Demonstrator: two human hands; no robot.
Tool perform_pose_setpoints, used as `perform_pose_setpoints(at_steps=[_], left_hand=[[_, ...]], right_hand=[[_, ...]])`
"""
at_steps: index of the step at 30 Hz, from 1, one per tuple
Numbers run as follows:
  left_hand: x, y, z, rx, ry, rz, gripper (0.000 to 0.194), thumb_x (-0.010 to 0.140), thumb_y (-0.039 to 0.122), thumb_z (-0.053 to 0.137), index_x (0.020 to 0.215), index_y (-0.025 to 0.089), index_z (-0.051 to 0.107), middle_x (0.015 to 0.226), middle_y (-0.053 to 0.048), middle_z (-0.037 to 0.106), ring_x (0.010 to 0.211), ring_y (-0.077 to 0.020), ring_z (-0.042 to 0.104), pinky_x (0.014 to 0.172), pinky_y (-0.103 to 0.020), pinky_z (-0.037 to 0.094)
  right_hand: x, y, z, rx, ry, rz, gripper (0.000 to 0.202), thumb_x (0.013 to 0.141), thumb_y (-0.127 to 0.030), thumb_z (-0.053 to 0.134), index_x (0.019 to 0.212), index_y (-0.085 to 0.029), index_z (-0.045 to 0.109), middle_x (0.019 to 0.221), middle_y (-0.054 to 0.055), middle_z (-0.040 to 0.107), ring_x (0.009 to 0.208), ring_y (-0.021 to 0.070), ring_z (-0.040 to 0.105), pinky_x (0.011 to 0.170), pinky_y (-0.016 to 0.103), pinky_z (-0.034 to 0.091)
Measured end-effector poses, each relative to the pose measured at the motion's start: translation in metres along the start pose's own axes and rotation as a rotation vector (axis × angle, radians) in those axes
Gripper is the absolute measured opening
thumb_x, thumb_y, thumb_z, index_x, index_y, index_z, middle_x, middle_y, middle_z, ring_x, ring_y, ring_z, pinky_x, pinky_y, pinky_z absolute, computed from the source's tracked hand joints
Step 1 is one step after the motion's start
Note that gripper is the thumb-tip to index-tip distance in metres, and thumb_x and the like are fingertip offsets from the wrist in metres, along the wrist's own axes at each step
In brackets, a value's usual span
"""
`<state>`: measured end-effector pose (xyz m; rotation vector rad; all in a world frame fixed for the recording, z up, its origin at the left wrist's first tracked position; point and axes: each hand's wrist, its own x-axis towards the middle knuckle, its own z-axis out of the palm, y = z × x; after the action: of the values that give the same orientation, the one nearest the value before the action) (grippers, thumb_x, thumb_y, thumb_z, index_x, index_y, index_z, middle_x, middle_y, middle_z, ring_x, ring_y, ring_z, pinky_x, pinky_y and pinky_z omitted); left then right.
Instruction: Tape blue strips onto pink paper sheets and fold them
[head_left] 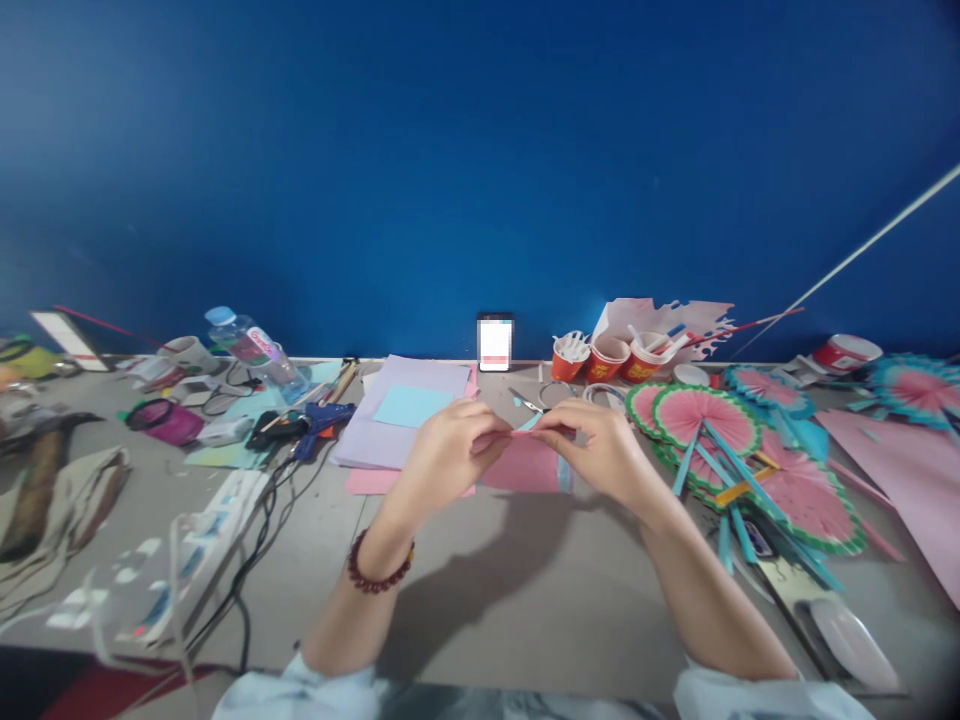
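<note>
A pink sheet of paper (523,468) with a light blue strip at its right side hangs between my two hands, above the grey table. My left hand (459,440) pinches the left part of its upper edge, and a dark red bead bracelet circles that wrist. My right hand (592,436) pinches the same edge farther right, the fingertips of both hands close together. How the edge is folded is hidden by the fingers. Just behind the hands lie scissors (527,402), partly covered. At the left, lilac sheets (361,432) carry a light blue sheet (412,404).
Right of my hands lie several pink paper fans (705,420) with green edges. Red paper cups (602,360) with pens and sticks stand by the wall, near a phone (495,343). Leftward are a blue glue gun (322,428), a plastic bottle (259,350), cables and a power strip (195,560).
</note>
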<state>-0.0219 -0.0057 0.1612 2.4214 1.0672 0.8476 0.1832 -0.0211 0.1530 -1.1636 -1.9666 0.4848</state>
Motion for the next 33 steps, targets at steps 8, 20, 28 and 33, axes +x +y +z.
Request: perform_pose_setpoints(at_steps=[8,20,28,33], left_hand=[[0.001,0.002,0.007,-0.043,0.107,0.083,0.017,0.091,0.026,0.053,0.084,0.02,0.068,0.075,-0.002,0.065,0.073,-0.0143,0.056,0.071,-0.027,0.042],[-0.002,0.008,0.001,0.061,0.034,0.036,0.015,0.09,0.02,0.052,0.088,0.02,0.066,0.081,-0.003,0.065,0.079,-0.0165,0.056,0.07,-0.027,0.044],[-0.001,0.002,0.006,0.076,0.121,0.088,0.022,0.093,0.022,0.048,0.087,0.021,0.069,0.078,-0.003,0.065,0.076,-0.0161,0.056,0.071,-0.029,0.044],[-0.002,0.002,0.005,0.103,0.16,0.1,0.019,0.092,0.022,0.051,0.085,0.02,0.069,0.077,-0.004,0.064,0.074,-0.0157,0.055,0.068,-0.028,0.044]], right_hand=[[-0.001,-0.006,0.001,0.03,0.036,-0.059,0.009,0.086,-0.023,0.061,0.082,-0.022,0.07,0.079,0.002,0.069,0.076,0.0156,0.06,0.071,0.026,0.045],[0.0,-0.007,0.008,0.013,0.029,-0.083,0.014,0.088,-0.023,0.057,0.078,-0.02,0.066,0.074,0.003,0.066,0.072,0.0156,0.056,0.067,0.027,0.042],[0.001,-0.004,0.01,0.028,0.027,-0.023,0.015,0.087,-0.032,0.058,0.085,-0.021,0.068,0.081,0.005,0.069,0.075,0.0172,0.061,0.067,0.028,0.047],[0.001,0.0,0.002,0.027,0.059,0.005,0.025,0.079,-0.04,0.067,0.096,-0.022,0.067,0.095,0.007,0.07,0.085,0.021,0.064,0.072,0.03,0.051]])
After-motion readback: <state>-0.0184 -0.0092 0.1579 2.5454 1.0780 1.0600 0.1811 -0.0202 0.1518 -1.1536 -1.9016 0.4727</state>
